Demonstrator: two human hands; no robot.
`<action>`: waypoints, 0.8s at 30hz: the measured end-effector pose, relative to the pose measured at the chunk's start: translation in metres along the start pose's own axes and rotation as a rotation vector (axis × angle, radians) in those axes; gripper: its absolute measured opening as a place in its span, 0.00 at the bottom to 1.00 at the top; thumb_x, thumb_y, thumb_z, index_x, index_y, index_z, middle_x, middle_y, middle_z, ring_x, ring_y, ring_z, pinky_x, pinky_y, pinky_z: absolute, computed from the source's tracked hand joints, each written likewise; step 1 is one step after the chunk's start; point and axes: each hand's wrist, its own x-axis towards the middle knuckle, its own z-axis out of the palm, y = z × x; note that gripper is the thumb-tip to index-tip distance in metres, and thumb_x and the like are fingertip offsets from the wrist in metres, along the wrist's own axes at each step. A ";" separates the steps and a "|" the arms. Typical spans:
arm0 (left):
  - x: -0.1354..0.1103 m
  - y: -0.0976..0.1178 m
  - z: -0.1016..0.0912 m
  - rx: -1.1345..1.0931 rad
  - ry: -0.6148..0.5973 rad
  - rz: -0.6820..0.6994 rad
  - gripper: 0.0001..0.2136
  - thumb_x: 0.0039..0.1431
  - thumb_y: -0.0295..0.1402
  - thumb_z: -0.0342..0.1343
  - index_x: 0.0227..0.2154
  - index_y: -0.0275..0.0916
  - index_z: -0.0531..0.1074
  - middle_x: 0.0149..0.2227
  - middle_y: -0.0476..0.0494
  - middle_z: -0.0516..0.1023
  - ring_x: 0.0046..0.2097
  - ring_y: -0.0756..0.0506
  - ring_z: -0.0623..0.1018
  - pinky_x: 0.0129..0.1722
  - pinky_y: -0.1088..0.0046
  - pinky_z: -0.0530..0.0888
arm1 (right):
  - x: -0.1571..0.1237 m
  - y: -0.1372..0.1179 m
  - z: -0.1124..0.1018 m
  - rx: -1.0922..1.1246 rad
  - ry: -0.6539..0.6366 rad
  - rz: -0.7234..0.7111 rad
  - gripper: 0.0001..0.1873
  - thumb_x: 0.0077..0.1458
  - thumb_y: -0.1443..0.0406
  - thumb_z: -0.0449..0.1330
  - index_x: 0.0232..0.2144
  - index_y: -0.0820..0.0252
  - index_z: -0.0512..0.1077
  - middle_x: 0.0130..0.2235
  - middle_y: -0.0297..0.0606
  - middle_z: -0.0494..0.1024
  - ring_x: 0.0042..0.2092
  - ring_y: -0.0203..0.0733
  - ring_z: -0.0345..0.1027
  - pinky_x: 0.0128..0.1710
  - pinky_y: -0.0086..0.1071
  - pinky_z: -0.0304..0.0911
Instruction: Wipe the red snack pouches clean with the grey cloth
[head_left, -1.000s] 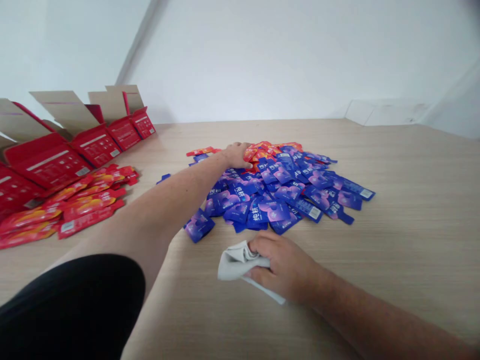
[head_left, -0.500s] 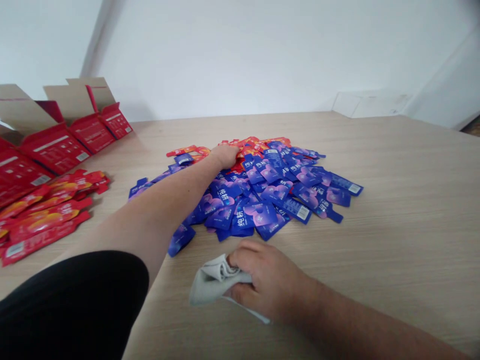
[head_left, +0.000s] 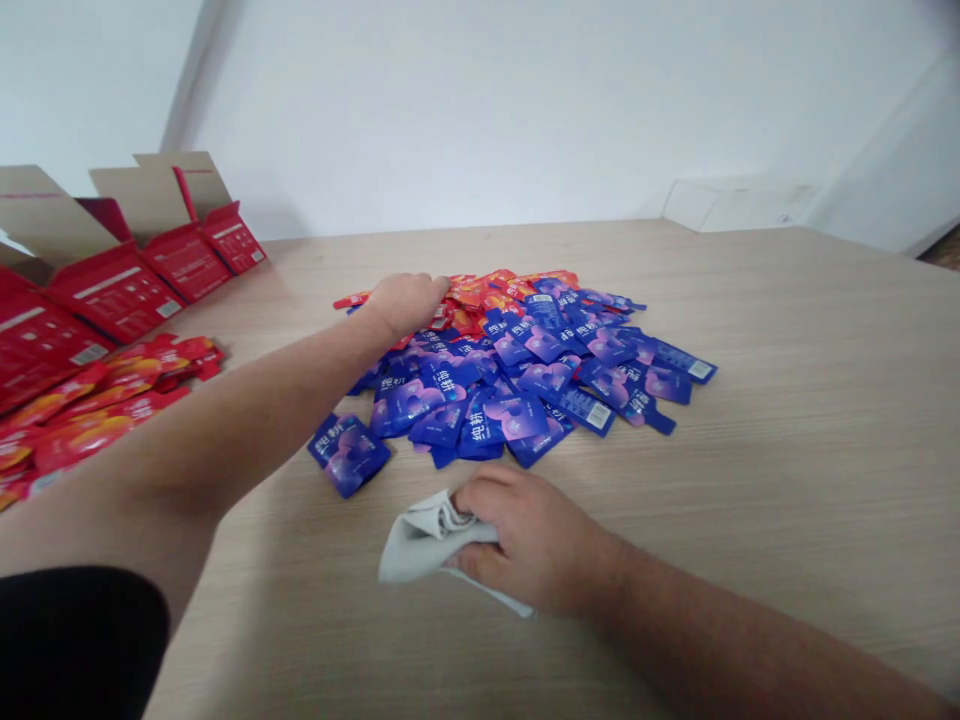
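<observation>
A loose pile of flat pouches covers the middle of the table. Blue-purple pouches [head_left: 517, 415] lie at the front and red-orange pouches [head_left: 491, 290] at the back. My left hand [head_left: 411, 302] reaches over the back left of the pile, among the red-orange ones. Its fingers are curled downward, and what they grip is hidden beneath them. Closer to me, my right hand [head_left: 536, 540] is closed around a crumpled pale grey cloth [head_left: 420, 545], just above the table in front of the pile. One blue-purple pouch [head_left: 349, 452] lies a little apart at the front left.
Red cardboard boxes [head_left: 120, 290] with raised flaps stand in a row at the left. Before them lies another heap of red-orange pouches [head_left: 90, 420], partly behind my left forearm. A white object [head_left: 735, 205] sits at the back right against the white wall [head_left: 480, 110].
My left hand has drawn back leftward across the red-orange pouches, uncovering pouches at the front left. My right hand keeps its hold on the cloth, almost still.
</observation>
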 end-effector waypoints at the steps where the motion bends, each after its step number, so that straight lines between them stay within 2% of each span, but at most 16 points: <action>1: -0.014 -0.002 -0.005 0.015 0.014 -0.006 0.21 0.70 0.29 0.42 0.62 0.36 0.67 0.52 0.26 0.78 0.55 0.31 0.78 0.52 0.54 0.72 | 0.000 0.000 0.000 -0.006 -0.001 -0.007 0.10 0.58 0.60 0.66 0.38 0.59 0.73 0.38 0.37 0.75 0.41 0.42 0.68 0.41 0.33 0.61; 4: -0.065 0.000 -0.018 0.064 0.060 0.027 0.22 0.71 0.31 0.40 0.64 0.39 0.63 0.51 0.28 0.78 0.51 0.31 0.80 0.47 0.56 0.74 | 0.000 0.001 0.000 -0.021 0.003 -0.032 0.10 0.58 0.60 0.66 0.38 0.59 0.73 0.39 0.37 0.75 0.41 0.42 0.68 0.42 0.33 0.61; 8: -0.137 0.023 -0.030 0.077 0.058 0.111 0.23 0.69 0.36 0.48 0.64 0.37 0.63 0.49 0.30 0.79 0.46 0.32 0.82 0.40 0.61 0.76 | -0.001 -0.005 -0.001 -0.042 -0.003 -0.074 0.09 0.58 0.61 0.66 0.38 0.59 0.73 0.38 0.38 0.74 0.41 0.42 0.68 0.41 0.33 0.61; 9: -0.152 0.030 -0.032 0.077 0.050 0.116 0.22 0.70 0.34 0.47 0.65 0.38 0.62 0.49 0.31 0.79 0.45 0.33 0.82 0.39 0.61 0.76 | -0.002 -0.008 -0.001 -0.038 -0.018 -0.114 0.09 0.58 0.61 0.65 0.38 0.59 0.73 0.38 0.37 0.74 0.40 0.42 0.68 0.41 0.32 0.62; 12: -0.188 0.048 -0.030 0.038 0.028 0.149 0.24 0.70 0.26 0.42 0.67 0.41 0.60 0.51 0.33 0.79 0.45 0.36 0.83 0.36 0.64 0.76 | -0.005 -0.019 -0.006 0.006 -0.075 -0.243 0.08 0.57 0.62 0.66 0.38 0.58 0.73 0.37 0.35 0.73 0.38 0.40 0.67 0.39 0.31 0.61; 15: -0.211 0.055 -0.027 -0.026 -0.028 0.185 0.25 0.69 0.27 0.45 0.67 0.42 0.60 0.58 0.34 0.76 0.50 0.37 0.81 0.40 0.64 0.77 | -0.006 -0.023 -0.010 0.026 -0.065 -0.254 0.09 0.55 0.64 0.67 0.37 0.58 0.72 0.36 0.34 0.72 0.37 0.38 0.65 0.37 0.30 0.60; 16: -0.215 0.054 -0.028 -0.062 -0.054 0.205 0.26 0.68 0.31 0.50 0.68 0.43 0.59 0.61 0.34 0.74 0.52 0.36 0.81 0.42 0.64 0.77 | -0.006 -0.023 -0.010 0.022 -0.056 -0.244 0.09 0.54 0.64 0.67 0.36 0.58 0.71 0.36 0.34 0.72 0.37 0.39 0.65 0.37 0.30 0.59; 18: -0.216 0.046 -0.033 -0.148 -0.124 0.256 0.35 0.62 0.44 0.59 0.69 0.46 0.57 0.64 0.35 0.72 0.56 0.34 0.78 0.47 0.62 0.77 | -0.005 -0.019 -0.010 0.015 -0.052 -0.225 0.09 0.55 0.64 0.67 0.34 0.59 0.71 0.35 0.34 0.72 0.37 0.39 0.65 0.37 0.30 0.59; 20: -0.204 0.029 -0.040 -0.209 -0.195 0.296 0.41 0.56 0.54 0.62 0.70 0.48 0.56 0.64 0.36 0.73 0.59 0.33 0.77 0.52 0.61 0.75 | -0.004 -0.015 -0.008 0.027 -0.068 -0.207 0.09 0.55 0.63 0.67 0.33 0.59 0.71 0.35 0.34 0.72 0.37 0.39 0.65 0.37 0.30 0.59; 22: -0.177 0.006 -0.043 -0.230 -0.192 0.259 0.44 0.55 0.59 0.58 0.71 0.49 0.54 0.65 0.37 0.72 0.60 0.33 0.76 0.56 0.60 0.73 | -0.003 -0.011 -0.005 0.055 -0.081 -0.195 0.09 0.56 0.62 0.67 0.35 0.59 0.71 0.36 0.34 0.72 0.37 0.38 0.66 0.37 0.30 0.59; 24: -0.139 -0.018 -0.037 -0.224 -0.143 0.160 0.45 0.56 0.62 0.55 0.71 0.44 0.55 0.65 0.35 0.70 0.61 0.33 0.75 0.59 0.60 0.70 | -0.003 -0.009 -0.001 0.083 -0.089 -0.186 0.09 0.56 0.62 0.67 0.36 0.59 0.71 0.36 0.34 0.72 0.37 0.38 0.66 0.37 0.29 0.59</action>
